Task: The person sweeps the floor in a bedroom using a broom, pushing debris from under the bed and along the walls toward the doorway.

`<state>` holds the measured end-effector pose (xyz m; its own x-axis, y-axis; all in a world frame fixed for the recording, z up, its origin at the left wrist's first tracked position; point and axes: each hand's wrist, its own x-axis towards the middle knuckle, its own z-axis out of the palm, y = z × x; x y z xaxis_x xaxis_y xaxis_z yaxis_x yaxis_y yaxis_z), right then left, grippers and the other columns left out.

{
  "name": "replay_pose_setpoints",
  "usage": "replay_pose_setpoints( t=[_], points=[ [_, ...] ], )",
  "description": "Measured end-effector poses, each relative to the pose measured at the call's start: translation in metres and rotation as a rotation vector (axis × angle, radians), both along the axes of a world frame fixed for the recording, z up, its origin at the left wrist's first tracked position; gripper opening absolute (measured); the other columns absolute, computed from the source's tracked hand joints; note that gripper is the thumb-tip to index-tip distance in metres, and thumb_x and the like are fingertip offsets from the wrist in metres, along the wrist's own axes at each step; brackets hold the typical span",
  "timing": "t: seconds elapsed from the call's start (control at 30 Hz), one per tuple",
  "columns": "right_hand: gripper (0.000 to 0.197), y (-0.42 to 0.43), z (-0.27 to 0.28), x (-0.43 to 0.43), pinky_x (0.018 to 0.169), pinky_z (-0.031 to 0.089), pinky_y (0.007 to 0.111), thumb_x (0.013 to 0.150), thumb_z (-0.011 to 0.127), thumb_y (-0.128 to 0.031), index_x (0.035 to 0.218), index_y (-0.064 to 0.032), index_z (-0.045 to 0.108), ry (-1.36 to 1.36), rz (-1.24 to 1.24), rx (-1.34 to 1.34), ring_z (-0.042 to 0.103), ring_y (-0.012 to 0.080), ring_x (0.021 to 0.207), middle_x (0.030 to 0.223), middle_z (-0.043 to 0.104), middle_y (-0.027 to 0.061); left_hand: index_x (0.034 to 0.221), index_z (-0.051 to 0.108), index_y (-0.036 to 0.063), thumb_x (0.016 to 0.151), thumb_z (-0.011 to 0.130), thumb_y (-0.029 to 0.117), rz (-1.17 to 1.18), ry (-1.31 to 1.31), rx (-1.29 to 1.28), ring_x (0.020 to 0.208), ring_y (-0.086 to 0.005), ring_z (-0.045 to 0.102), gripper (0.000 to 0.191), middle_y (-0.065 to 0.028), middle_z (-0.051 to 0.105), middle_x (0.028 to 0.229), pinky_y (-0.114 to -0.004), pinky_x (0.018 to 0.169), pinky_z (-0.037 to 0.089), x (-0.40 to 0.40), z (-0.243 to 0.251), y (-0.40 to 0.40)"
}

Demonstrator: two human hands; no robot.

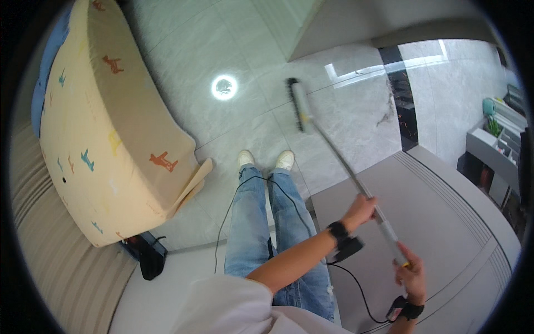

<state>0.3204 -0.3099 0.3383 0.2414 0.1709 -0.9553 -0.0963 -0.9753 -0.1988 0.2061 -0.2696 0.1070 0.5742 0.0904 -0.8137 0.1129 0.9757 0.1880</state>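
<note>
A long-handled floor brush [344, 160] slants across the view, its grey pole running up and left to a head with dark bristles [295, 106]. Blur softens that head, which is over the grey tiled floor [250, 121]; whether it touches the tiles I cannot tell. My left hand [359, 212] grips the pole about midway. Lower down, my right hand [410, 271] is closed around the pole near its end, by a yellow ring. Black straps with small devices circle both wrists, and a thin black cable [363, 288] runs to the right one.
A bed with a cream, animal-print sheet [121, 137] stands at left. Beside it a black bag [151, 259] sits near the curtain [62, 250]. A grey door panel [400, 217] lies at right, near a dark threshold strip [402, 100]. Another cable [233, 200] loops before my legs.
</note>
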Motion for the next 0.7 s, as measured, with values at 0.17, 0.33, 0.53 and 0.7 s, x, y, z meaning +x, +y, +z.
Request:
replay_pose_setpoints(
  t=[0.17, 0.33, 0.53, 0.7],
  points=[
    [0.045, 0.036, -0.060, -0.052, 0.043, 0.039, 0.021, 0.080, 0.051, -0.001, 0.123, -0.0030, 0.042, 0.389, -0.132, 0.150, 0.041, 0.0066, 0.047, 0.066, 0.047, -0.0001, 0.068, 0.047, 0.0056, 0.085, 0.046, 0.037, 0.006, 0.377, 0.068, 0.041, -0.0125, 0.046, 0.035, -0.0031, 0.046, 0.053, -0.026, 0.035, 0.036, -0.116, -0.027, 0.025],
    [0.040, 0.096, -0.154, -0.120, 0.049, 0.040, 0.022, 0.082, 0.050, -0.005, 0.122, -0.0048, 0.044, 0.569, -0.294, 0.256, 0.039, 0.0063, 0.050, 0.062, 0.040, -0.0021, 0.071, 0.048, 0.0061, 0.087, 0.042, 0.035, 0.005, 0.487, 0.185, 0.042, -0.0115, 0.040, 0.034, -0.0026, 0.044, 0.054, -0.025, 0.037, 0.031, -0.192, -0.096, 0.100],
    [0.037, 0.101, -0.151, -0.068, 0.043, 0.034, 0.020, 0.082, 0.048, -0.009, 0.119, -0.0051, 0.047, 0.247, -0.226, 0.271, 0.037, 0.0054, 0.046, 0.060, 0.040, -0.0040, 0.073, 0.050, 0.0029, 0.087, 0.040, 0.038, -0.128, 0.131, 0.167, 0.039, -0.0093, 0.033, 0.039, -0.0043, 0.048, 0.056, -0.024, 0.035, 0.025, -0.121, -0.127, 0.129],
    [0.038, 0.057, -0.093, -0.008, 0.040, 0.025, 0.017, 0.082, 0.046, -0.009, 0.120, -0.0029, 0.046, 0.027, -0.507, 0.227, 0.029, 0.0020, 0.044, 0.065, 0.044, -0.0036, 0.085, 0.048, 0.0024, 0.086, 0.040, 0.042, -0.318, -0.080, 0.081, 0.043, -0.0117, 0.043, 0.040, -0.0112, 0.058, 0.068, -0.023, 0.034, 0.031, 0.016, -0.103, 0.085]
  ],
)
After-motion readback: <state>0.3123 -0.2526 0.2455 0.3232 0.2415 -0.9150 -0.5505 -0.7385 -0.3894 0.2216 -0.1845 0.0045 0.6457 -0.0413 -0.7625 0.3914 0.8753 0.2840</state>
